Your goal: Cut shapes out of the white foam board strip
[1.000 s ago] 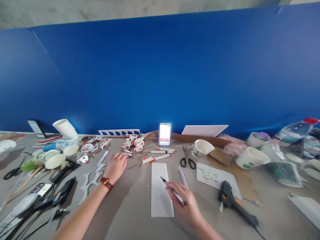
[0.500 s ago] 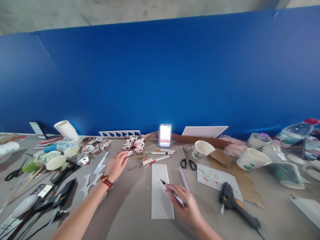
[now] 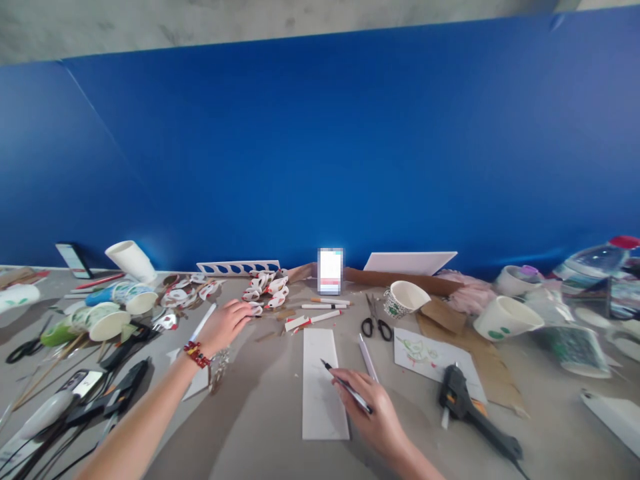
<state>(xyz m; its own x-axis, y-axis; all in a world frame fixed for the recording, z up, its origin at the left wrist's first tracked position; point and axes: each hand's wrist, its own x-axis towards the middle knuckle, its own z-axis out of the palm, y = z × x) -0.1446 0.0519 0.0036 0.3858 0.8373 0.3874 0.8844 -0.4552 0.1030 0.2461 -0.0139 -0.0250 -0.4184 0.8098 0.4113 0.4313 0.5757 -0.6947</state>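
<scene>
One slip of the right hand (image 3: pixel 373 407), gripping a pen (image 3: pixel 359 400), could have streaked the white strip (image 3: pixel 320 403) at six o'clock; ten o'clock from it, whether the left hand (image 3: pixel 227 327) gripped a cutout (image 3: pixel 257 309) was unclear.

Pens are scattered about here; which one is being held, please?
The black-tipped pen in the right hand; the other pens lie loose on the table.

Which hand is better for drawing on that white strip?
Probably the right hand: it holds a pen, tip over the white strip. The left hand is away near the red-and-white cutouts.
</scene>
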